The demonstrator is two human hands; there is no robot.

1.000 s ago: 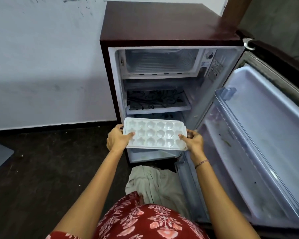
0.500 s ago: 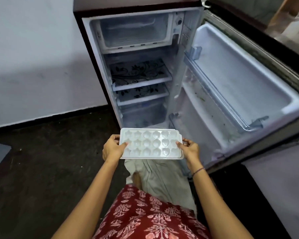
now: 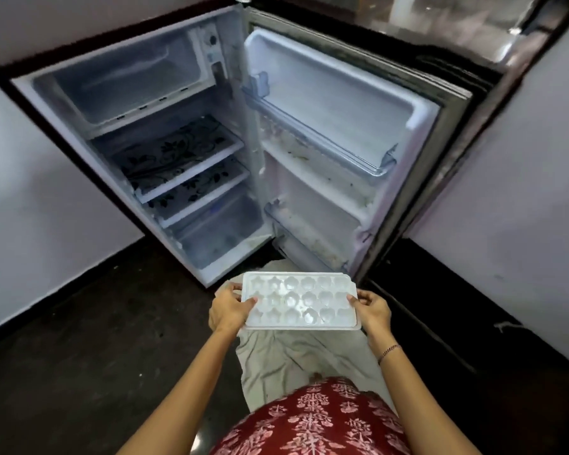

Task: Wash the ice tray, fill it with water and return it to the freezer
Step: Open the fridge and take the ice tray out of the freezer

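**A:** In the head view, where is the ice tray (image 3: 301,302)?

**B:** Lower centre of the frame, held level in front of the open fridge (image 3: 191,178) and apart from it. The left hand (image 3: 227,310) grips the tray's left short edge with the thumb on top. The right hand (image 3: 373,308) grasps the right edge the same way.

**A:** What has changed?

**B:** A second ago the tray was close against the lower shelves. Now it is drawn back and the fridge is seen from higher up. The person seems to be backing away with it, so it is probably out for washing. No sink shows.

**A:** Is there water in the cells?

**B:** They shine, but wet or dry cannot be told.

**A:** And the surface and room?

**B:** The floor (image 3: 79,339) is dark and scuffed, with a pale wall (image 3: 30,192) at left. The freezer compartment (image 3: 125,80) is at upper left, and the door (image 3: 342,126) swings wide at upper right. A pale cloth (image 3: 276,356) lies beneath the tray.
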